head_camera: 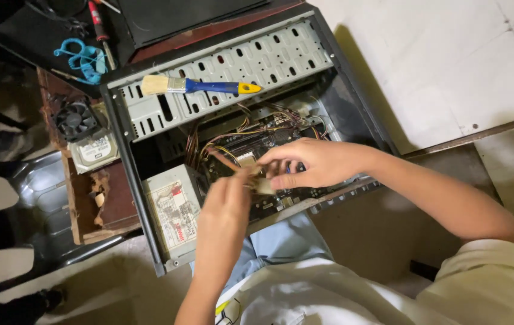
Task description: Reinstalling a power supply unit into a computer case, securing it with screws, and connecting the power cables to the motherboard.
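An open desktop computer case lies on its side in front of me, with the motherboard and bundles of coloured wires exposed. My left hand and my right hand meet over the board, both pinching a small pale connector or part between the fingertips. Motion blur hides what the part is. The grey power supply sits just left of my left hand. A paintbrush with a blue and yellow handle rests on the perforated drive cage at the top of the case.
A hard drive and a small black fan lie on a worn wooden surface to the left. Blue-handled scissors and a red-handled tool lie at the upper left. A dark chair stands at the left.
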